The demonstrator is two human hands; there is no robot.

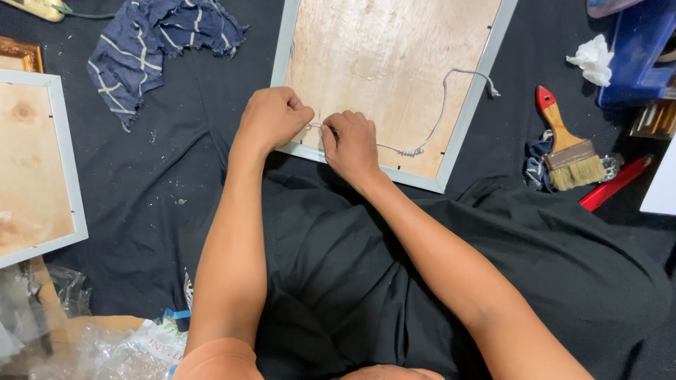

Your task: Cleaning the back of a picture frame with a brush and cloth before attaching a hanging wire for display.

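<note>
Where black cloth (176,162) lies, frame (394,63), paintbrush (567,144)

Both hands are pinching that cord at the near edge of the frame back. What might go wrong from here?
1. The left hand and right hand pull the grey cord at the frame edge; a slip might loosen the knot or fray the cord further.
2. The frame lies face down on the dark cloth, speckled with debris, so shifting it may scratch the front.
3. The paintbrush lies close by; the loose cord end might snag it.
</note>
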